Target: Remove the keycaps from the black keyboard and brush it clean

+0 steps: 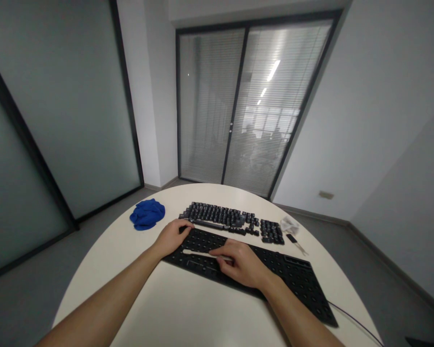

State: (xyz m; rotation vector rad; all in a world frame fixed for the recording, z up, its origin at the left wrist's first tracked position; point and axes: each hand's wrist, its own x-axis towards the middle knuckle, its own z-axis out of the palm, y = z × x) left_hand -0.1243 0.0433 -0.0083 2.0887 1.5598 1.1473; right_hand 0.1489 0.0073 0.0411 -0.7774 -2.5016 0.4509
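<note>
A black keyboard base (275,262) with its keycaps off lies slanted on the table in front of me. My left hand (171,237) grips its far left corner, thumb on the top face and fingers over the edge. Between thumb and fingers, my right hand (240,262) pinches a cotton swab (197,253), a thin white stick with a rounded tip. The swab points left, low over the bare key switches; whether its tip touches them I cannot tell. Behind the base, the loose black keycaps (217,214) lie laid out in keyboard order.
A crumpled blue cloth (147,214) lies at the left of the round white table (159,303). A clear plastic bag (290,225) and a small black-handled wire tool (296,243) sit at the right. A cable (354,320) runs off the right edge.
</note>
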